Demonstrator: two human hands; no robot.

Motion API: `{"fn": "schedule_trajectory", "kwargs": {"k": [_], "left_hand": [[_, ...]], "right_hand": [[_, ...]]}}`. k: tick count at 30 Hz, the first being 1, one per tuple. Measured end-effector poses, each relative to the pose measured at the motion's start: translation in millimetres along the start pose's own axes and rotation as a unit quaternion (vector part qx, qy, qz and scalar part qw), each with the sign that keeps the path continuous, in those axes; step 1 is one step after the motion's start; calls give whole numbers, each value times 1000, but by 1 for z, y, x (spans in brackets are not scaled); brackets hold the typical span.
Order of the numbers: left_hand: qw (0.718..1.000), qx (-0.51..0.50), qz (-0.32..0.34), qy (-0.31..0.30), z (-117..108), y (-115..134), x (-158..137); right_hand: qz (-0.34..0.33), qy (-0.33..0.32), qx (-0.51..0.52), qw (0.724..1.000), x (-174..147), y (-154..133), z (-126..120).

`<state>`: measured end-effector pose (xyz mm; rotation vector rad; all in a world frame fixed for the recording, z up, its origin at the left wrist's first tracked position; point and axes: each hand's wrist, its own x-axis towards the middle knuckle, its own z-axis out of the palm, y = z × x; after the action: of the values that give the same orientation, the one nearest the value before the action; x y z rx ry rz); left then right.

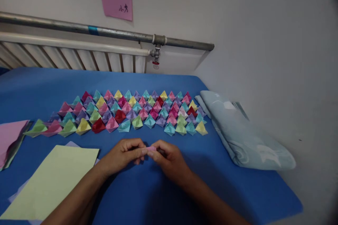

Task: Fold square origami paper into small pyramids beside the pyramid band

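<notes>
Between my two hands is a small folded piece of pink paper (pixel 151 148), mostly covered by the fingers. My left hand (pixel 131 151) pinches its left end with thumb and forefinger. The right end is pinched by my right hand (pixel 168 155). Just beyond the hands, several rows of folded paper boats (pixel 137 122) in many colours stand on the blue table (pixel 126 190). In the front row a gap shows between a teal boat (pixel 150 121) and another teal boat (pixel 169 129).
Light green sheets (pixel 56 179) lie over purple ones at the left front. A stack of pink and green paper (pixel 12 140) sits at the far left edge. On the right lies a folded pale blue cloth (pixel 243 137) against the wall. A radiator (pixel 79 54) and pipe (pixel 121 34) run behind.
</notes>
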<state>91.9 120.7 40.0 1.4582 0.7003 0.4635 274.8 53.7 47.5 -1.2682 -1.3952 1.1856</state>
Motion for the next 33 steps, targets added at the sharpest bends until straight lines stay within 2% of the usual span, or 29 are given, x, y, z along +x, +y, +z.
{"fn": "schedule_trajectory", "kwargs": {"k": [4, 7, 9, 11, 14, 16, 21, 26, 33], "left_hand": [[999, 37, -22, 9, -6, 1, -2], [995, 84, -19, 55, -11, 0, -3], [985, 128, 18, 111, -13, -2, -2], [975, 168, 58, 135, -12, -3, -1], [969, 213, 84, 94, -11, -5, 1], [966, 232, 85, 71, -10, -7, 2], [962, 257, 70, 65, -9, -7, 2], [958, 268, 91, 48, -9, -6, 0], [950, 289, 114, 44, -6, -4, -1]], "right_hand": [[28, 24, 27, 999, 1, 0, -1], [10, 31, -57, 998, 0, 4, -1], [-14, 29, -135, 990, 1, 9, -1], [-35, 19, -214, 976, 2, 12, 1], [-51, -4, -296, 954, 3, 16, 2], [-62, -11, -313, 948, 4, 16, 1], [-77, -7, -287, 955, 2, 14, -2], [-102, -21, -272, 957, -1, 14, 0], [-98, -55, -308, 945, 2, 16, 3]]}}
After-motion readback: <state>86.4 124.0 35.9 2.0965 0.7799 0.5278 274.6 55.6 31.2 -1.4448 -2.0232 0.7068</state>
